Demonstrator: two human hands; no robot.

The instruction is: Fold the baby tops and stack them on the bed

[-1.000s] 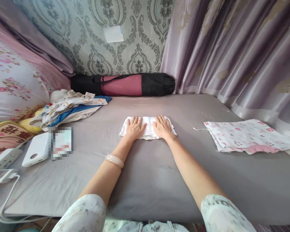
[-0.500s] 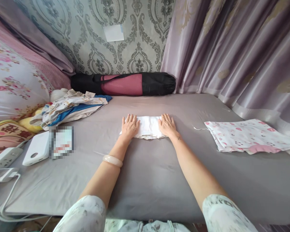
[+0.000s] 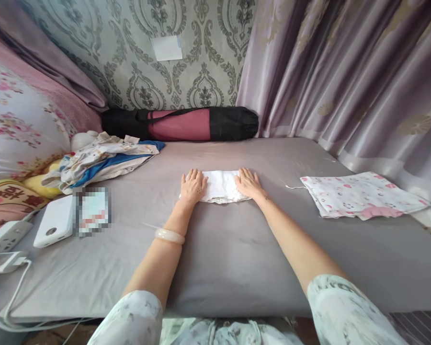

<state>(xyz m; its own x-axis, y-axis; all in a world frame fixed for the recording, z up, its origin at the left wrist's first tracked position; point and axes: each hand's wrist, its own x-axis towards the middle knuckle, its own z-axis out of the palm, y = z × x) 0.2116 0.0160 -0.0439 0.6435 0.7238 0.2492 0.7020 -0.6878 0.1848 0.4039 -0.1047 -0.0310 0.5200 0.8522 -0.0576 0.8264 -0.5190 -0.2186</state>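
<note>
A small folded white cloth [image 3: 221, 184] lies on the grey sheet [image 3: 233, 254] in front of me. Its near edge shows layered, slightly ruffled folds. My left hand [image 3: 194, 186] rests flat on the cloth's left end, fingers stretched out and pointing away from me. On the right end my right hand [image 3: 248, 183] presses down the same way, palm down with fingers extended. Both hands cover the ends of the cloth, and neither grips it. A pale bangle [image 3: 169, 236] circles my left forearm.
To the right lies folded white fabric with pink prints [image 3: 362, 194]. Crumpled clothes [image 3: 104, 160] sit at the far left, near a white power bank [image 3: 54, 221], a pixelated object [image 3: 93, 211] and a power strip [image 3: 7, 238]. A rolled mat bag [image 3: 179, 124] lies along the wall.
The view has shifted slightly. Both hands stay flat on the ends of the white cloth, with hardly any movement.
</note>
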